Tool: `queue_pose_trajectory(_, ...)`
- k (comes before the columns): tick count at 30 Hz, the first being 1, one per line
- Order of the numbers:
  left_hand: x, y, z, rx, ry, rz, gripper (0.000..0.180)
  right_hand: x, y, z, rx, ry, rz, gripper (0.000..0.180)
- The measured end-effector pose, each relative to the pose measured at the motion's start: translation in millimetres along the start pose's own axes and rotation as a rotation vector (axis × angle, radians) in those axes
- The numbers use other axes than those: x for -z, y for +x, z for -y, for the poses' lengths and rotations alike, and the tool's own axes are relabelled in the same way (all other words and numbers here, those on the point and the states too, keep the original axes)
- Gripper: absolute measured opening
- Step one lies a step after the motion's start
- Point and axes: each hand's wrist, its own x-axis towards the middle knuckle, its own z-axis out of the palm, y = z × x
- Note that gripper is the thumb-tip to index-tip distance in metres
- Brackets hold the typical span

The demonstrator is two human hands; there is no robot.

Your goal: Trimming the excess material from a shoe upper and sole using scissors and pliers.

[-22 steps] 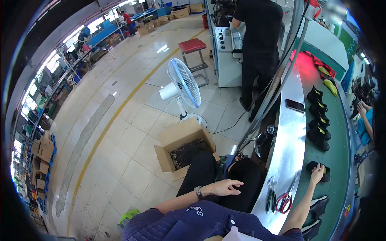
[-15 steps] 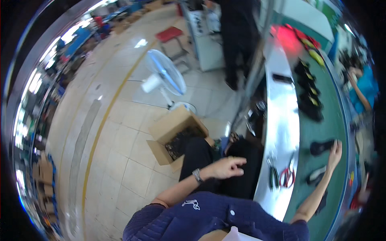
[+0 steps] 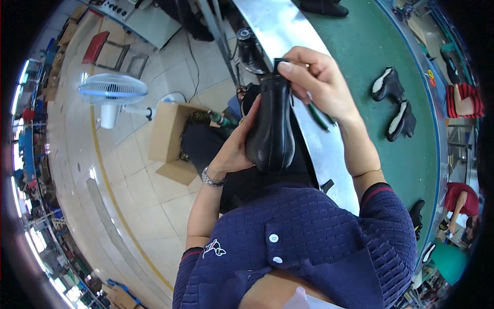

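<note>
A black shoe (image 3: 272,129) is located above my lap, short of the metal ledge; its broad, rounded end points toward my body and its narrower end points away; my left hand (image 3: 239,141) supports it from the left side, palm against the upper, fingers curved along it; my right hand (image 3: 319,82) is at the far end, thumb and forefinger set narrow, pinching the dark edge there; the exact part between those fingertips I cannot tell.

A wristwatch (image 3: 212,177) encircles my left wrist; the metal ledge (image 3: 334,172) runs just right of my lap and carries dark-green-handled pliers (image 3: 320,117), partly hidden behind my right hand; a small black piece (image 3: 328,185) lies nearer me on the same ledge.

Beyond the ledge, a green work surface (image 3: 355,56) bears two black shoes with white linings (image 3: 388,85), near each other; to my left, an open cardboard box (image 3: 167,131) stands on the floor (image 3: 131,170); a white and blue fan (image 3: 113,88) stands beside it; a red-topped stool (image 3: 96,47) stands farther out.
</note>
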Motion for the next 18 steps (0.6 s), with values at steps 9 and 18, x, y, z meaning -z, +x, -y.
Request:
queue_pose_trajectory(9, 19, -73, 41, 0.053, 0.046, -0.303, 0.115, 6, -11, -84, -0.123, -0.174, -0.100, 0.029)
queue_pose_trajectory(18, 69, -116, 28, 0.308, -0.076, -0.787, 0.042, 72, -76, -212, -0.230, -1.370, -0.345, 0.052)
